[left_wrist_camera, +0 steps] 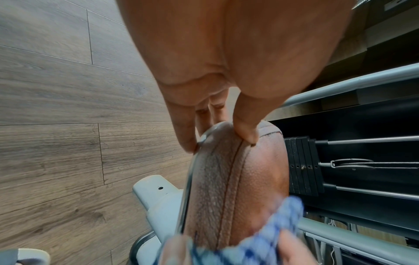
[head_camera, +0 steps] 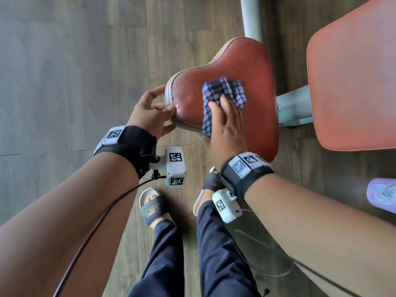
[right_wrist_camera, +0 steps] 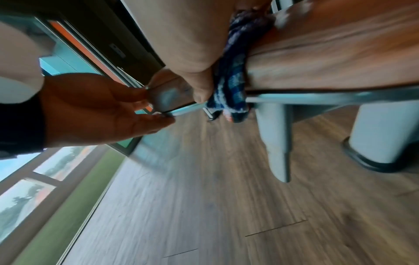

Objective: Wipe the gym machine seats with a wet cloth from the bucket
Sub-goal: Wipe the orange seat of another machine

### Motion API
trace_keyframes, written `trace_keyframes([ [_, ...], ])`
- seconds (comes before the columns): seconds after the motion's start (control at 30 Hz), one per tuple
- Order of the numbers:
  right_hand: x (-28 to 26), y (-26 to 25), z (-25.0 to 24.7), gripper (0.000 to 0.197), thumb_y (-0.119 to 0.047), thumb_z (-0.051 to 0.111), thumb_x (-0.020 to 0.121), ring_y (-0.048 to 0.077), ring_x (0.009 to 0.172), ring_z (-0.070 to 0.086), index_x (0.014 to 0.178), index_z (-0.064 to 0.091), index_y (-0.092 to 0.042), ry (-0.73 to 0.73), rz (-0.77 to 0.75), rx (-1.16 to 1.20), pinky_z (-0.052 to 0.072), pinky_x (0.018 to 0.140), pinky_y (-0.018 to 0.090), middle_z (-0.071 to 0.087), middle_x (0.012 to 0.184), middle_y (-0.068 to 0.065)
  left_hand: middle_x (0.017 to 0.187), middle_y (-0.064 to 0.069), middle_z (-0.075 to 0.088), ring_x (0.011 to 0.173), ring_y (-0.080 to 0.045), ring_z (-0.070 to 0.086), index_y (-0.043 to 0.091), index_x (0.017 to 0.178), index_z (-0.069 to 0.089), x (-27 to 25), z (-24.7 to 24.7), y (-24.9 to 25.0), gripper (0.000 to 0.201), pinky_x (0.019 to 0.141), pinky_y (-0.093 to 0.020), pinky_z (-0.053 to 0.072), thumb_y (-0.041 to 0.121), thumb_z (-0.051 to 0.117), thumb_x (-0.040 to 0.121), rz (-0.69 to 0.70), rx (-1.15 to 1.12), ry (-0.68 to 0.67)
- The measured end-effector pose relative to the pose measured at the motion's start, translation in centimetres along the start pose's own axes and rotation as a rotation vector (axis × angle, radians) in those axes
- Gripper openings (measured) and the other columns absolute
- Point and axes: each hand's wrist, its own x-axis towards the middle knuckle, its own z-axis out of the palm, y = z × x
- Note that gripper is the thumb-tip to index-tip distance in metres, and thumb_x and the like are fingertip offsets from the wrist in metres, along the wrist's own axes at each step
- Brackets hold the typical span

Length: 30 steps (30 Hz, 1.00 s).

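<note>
A brown-red leather seat [head_camera: 240, 67] stands in the middle of the head view. A blue-and-white checked cloth [head_camera: 225, 93] lies crumpled on its top. My right hand [head_camera: 224, 118] presses flat on the cloth with straight fingers, and a cloth end hangs over the near edge [right_wrist_camera: 231, 80]. My left hand [head_camera: 168, 105] grips the seat's left corner, thumb [left_wrist_camera: 247, 132] on the top seam and fingers [left_wrist_camera: 186, 138] under the rim. The seat's side [left_wrist_camera: 226, 188] fills the left wrist view, with the cloth [left_wrist_camera: 272, 233] blurred at the bottom.
A larger orange pad [head_camera: 353, 82] stands close on the right, joined by a grey metal frame [head_camera: 293, 106]. A grey post [head_camera: 250, 16] rises behind the seat. A black weight stack [left_wrist_camera: 301, 165] lies beyond. A purple object [head_camera: 383, 194] sits at the right edge. My sandalled feet [head_camera: 152, 206] stand on wood flooring.
</note>
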Motion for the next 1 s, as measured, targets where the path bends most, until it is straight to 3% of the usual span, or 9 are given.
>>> trace_keyframes([
  [0.13, -1.3, 1.9, 0.3, 0.09, -0.028, 0.071, 0.078, 0.029, 0.149, 0.014, 0.153, 0.021, -0.021, -0.057, -0.025, 0.001, 0.014, 0.121, 0.045, 0.014, 0.162, 0.01, 0.106, -0.012, 0.059, 0.099, -0.018, 0.067, 0.029, 0.137, 0.054, -0.2, -0.1, 0.2, 0.051, 0.09, -0.048, 0.059, 0.002, 0.063, 0.095, -0.001, 0.011, -0.002],
  [0.27, -6.7, 7.7, -0.5, 0.09, -0.045, 0.071, 0.081, 0.029, 0.148, 0.016, 0.152, 0.023, -0.019, -0.107, 0.131, 0.007, 0.019, 0.12, 0.048, 0.015, 0.162, 0.011, 0.104, -0.012, 0.058, 0.099, -0.019, 0.067, 0.028, 0.137, 0.053, -0.3, -0.1, 0.4, 0.051, 0.092, -0.05, 0.058, 0.001, 0.063, 0.095, -0.003, 0.03, -0.006],
  [0.37, -8.1, 8.8, -0.4, 0.085, -0.055, 0.059, 0.084, 0.029, 0.149, 0.015, 0.151, 0.024, -0.016, -0.076, 0.218, 0.041, 0.019, 0.12, 0.048, 0.016, 0.161, 0.015, 0.102, -0.008, 0.061, 0.1, -0.018, 0.068, 0.027, 0.138, 0.052, -0.5, -0.2, 0.6, 0.051, 0.092, -0.05, 0.059, 0.001, 0.063, 0.096, 0.0, 0.077, 0.008],
  [0.5, -2.4, 6.8, 0.2, 0.077, -0.06, 0.038, 0.089, 0.032, 0.147, 0.02, 0.15, 0.03, -0.013, 0.041, 0.392, 0.057, 0.016, 0.119, 0.045, 0.022, 0.158, 0.019, 0.107, -0.003, 0.067, 0.102, -0.019, 0.07, 0.03, 0.141, 0.047, -0.7, -0.1, 1.4, 0.053, 0.088, -0.048, 0.06, 0.011, 0.066, 0.095, 0.017, 0.314, 0.04],
  [0.63, 5.2, 9.2, 0.3, 0.074, -0.05, 0.05, 0.092, 0.034, 0.143, 0.027, 0.151, 0.027, -0.011, 0.071, 0.588, 0.178, 0.02, 0.118, 0.043, 0.028, 0.156, 0.018, 0.129, -0.002, 0.055, 0.106, -0.021, 0.06, 0.035, 0.152, 0.023, -0.9, 1.8, 2.9, 0.068, 0.086, -0.035, 0.055, 0.019, 0.055, 0.095, 0.121, 0.704, 0.12],
  [0.7, 7.7, 11.6, -0.2, 0.076, -0.054, 0.056, 0.087, 0.035, 0.131, 0.044, 0.147, 0.034, -0.012, 0.076, 0.68, 0.228, 0.034, 0.11, 0.045, 0.046, 0.144, 0.017, 0.145, -0.01, 0.04, 0.11, -0.025, 0.051, 0.04, 0.154, 0.013, -1.0, 3.6, 3.5, 0.074, 0.099, -0.04, 0.047, 0.027, 0.054, 0.094, 0.119, 0.782, 0.089],
  [0.77, 7.9, 13.1, -1.1, 0.075, -0.058, 0.06, 0.082, 0.033, 0.12, 0.054, 0.139, 0.041, -0.013, -0.014, 0.751, 0.267, 0.043, 0.1, 0.042, 0.056, 0.131, 0.013, 0.149, -0.011, 0.028, 0.115, -0.028, 0.048, 0.043, 0.156, 0.004, -1.0, 5.1, 3.7, 0.086, 0.102, -0.04, 0.039, 0.045, 0.062, 0.092, 0.064, 0.835, 0.062],
  [0.87, 3.7, 14.1, -1.9, 0.067, -0.052, 0.068, 0.08, 0.027, 0.111, 0.059, 0.129, 0.046, -0.013, -0.092, 0.745, 0.427, 0.047, 0.095, 0.037, 0.059, 0.122, 0.007, 0.146, -0.012, 0.026, 0.12, -0.035, 0.05, 0.043, 0.157, -0.006, -0.2, 6.3, 3.7, 0.108, 0.106, -0.044, 0.039, 0.056, 0.072, 0.083, 0.012, 0.91, 0.109],
  [1.0, -2.9, 14.8, -1.5, 0.056, -0.053, 0.066, 0.083, 0.022, 0.094, 0.062, 0.117, 0.051, -0.011, -0.209, 0.837, 0.511, 0.043, 0.076, 0.029, 0.064, 0.108, 0.004, 0.143, -0.013, 0.026, 0.104, -0.031, 0.047, 0.044, 0.156, -0.006, 0.2, 6.7, 3.9, 0.108, 0.106, -0.045, 0.039, 0.052, 0.074, 0.084, -0.044, 0.94, 0.121],
])
